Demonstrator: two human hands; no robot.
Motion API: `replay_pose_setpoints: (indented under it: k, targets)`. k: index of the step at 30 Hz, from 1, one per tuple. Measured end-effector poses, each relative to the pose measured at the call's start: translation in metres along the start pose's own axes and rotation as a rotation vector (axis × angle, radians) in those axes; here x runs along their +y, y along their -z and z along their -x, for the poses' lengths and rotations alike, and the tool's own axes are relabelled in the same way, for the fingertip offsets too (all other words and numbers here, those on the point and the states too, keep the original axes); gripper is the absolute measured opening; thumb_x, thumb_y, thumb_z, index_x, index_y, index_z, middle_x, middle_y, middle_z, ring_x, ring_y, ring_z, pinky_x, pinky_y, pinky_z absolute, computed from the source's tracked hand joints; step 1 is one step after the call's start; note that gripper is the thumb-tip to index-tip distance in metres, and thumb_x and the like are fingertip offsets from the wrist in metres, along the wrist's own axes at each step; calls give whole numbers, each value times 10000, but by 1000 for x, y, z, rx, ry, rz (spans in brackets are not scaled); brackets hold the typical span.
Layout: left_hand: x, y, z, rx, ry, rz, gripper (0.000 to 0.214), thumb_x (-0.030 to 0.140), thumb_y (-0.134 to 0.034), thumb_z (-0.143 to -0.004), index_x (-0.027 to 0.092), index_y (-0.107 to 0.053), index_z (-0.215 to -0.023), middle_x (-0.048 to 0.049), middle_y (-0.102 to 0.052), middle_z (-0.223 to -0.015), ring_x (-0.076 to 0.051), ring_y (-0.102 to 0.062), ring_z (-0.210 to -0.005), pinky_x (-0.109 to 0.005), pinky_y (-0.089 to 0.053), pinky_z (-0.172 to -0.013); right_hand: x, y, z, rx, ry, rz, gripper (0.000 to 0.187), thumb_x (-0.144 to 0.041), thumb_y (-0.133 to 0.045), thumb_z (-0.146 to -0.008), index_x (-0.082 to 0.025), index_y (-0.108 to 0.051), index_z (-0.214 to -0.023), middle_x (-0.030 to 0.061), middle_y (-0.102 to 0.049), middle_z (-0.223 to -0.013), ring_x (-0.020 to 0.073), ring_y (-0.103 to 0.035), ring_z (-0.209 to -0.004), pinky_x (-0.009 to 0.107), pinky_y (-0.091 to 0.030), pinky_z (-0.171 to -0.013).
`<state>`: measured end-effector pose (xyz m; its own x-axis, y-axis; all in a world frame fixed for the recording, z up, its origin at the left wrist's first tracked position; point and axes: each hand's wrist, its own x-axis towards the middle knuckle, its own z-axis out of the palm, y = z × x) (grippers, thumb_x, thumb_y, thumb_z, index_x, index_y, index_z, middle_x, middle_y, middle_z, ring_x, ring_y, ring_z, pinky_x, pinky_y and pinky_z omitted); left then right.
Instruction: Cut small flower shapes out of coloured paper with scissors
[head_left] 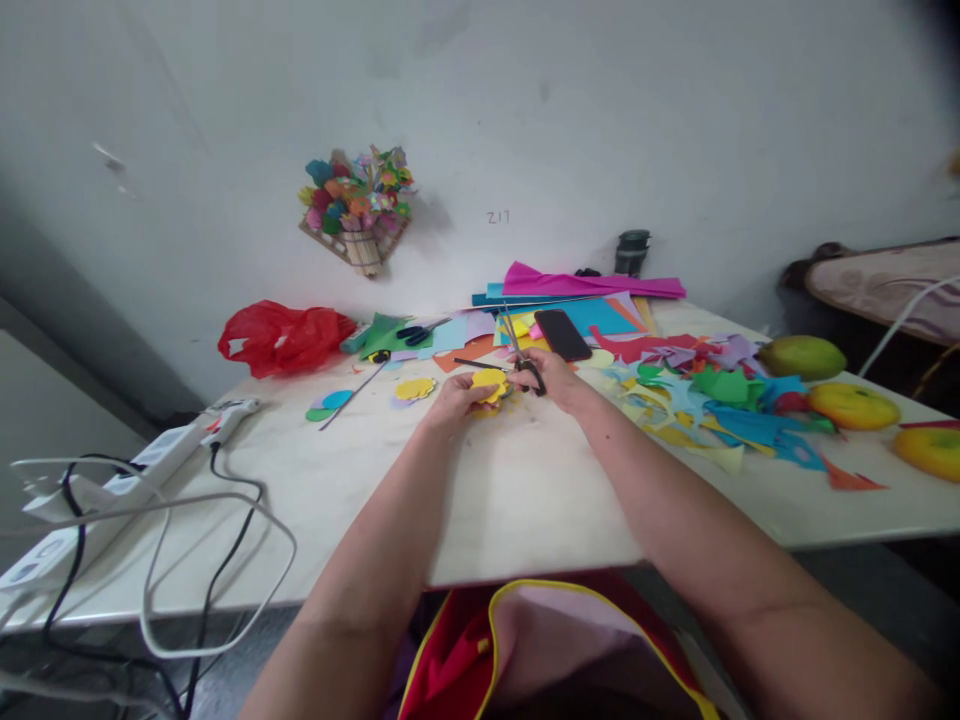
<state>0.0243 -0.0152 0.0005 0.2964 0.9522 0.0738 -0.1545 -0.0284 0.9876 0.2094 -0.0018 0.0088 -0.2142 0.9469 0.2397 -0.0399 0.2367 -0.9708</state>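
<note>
- Holding the yellow paper (pixel 487 381) in our left hand (pixel 452 397), fingers (pixel 471 392) closed on it, at the frame centre.
- Our right hand (pixel 553 374) grips the scissors (pixel 517 350) just right of it, blades pointing up-left.

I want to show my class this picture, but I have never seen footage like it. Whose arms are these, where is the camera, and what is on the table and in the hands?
There is no machine here: the two bare arms belong to one person, and the single camera sits on that person's head, looking forward and down. The left hand pinches a yellow paper cutout; the right hand grips scissors whose blades point toward the wall. Both are over a white table. On it lie coloured paper scraps, stacked paper sheets, a dark phone, a red plastic bag, a second pair of scissors, mangoes at the right and a power strip with cables at the left. A paper flower bouquet hangs on the wall.
</note>
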Motion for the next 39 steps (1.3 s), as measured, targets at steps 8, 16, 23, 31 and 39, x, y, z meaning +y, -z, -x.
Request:
replay_pose_setpoints:
  k: [8,16,23,31,39]
  targets:
    - [-4,-2,-1,-36,32,-8,259,252,-817,-568,100,-685,-730,-61,-661,-600,-120,-592,-491,-207,-431,-474,-3,-6,2,-23,4,-34,321,-133,-732,-544,-170,-589,-829,-61,-552,-589,78,-513,-485,215,-429,-506]
    - [-4,-3,0,86,-62,89,299,267,-826,-547,109,-692,-763,-63,-700,-717,-155,-642,-608,-275,-516,-641,-5,-12,5,-45,-40,-55,335,-146,-757,-565,-165,-569,-841,-59,-568,-555,82,-531,-458,194,-404,-456]
    - [-3,0,-2,191,-138,182,291,249,-819,-570,113,-703,-799,-79,-717,-813,-187,-688,-751,-294,-542,-748,-9,-12,12,-178,-160,21,310,-245,-761,-654,-162,-545,-860,-15,-623,-589,106,-591,-466,153,-252,-326]
    - [-2,0,-5,286,-109,321,196,151,-767,-626,109,-682,-798,-74,-713,-844,-185,-705,-769,-260,-561,-715,-9,-11,14,-276,-199,95,254,-341,-715,-763,-150,-549,-782,-7,-601,-560,72,-535,-418,145,-302,-299]
    - [-1,-2,-7,311,-89,382,134,104,-727,-657,93,-675,-780,-87,-717,-825,-189,-709,-755,-268,-566,-724,0,-11,9,-291,-194,110,277,-400,-678,-779,-156,-547,-761,-14,-590,-548,69,-518,-391,149,-288,-286]
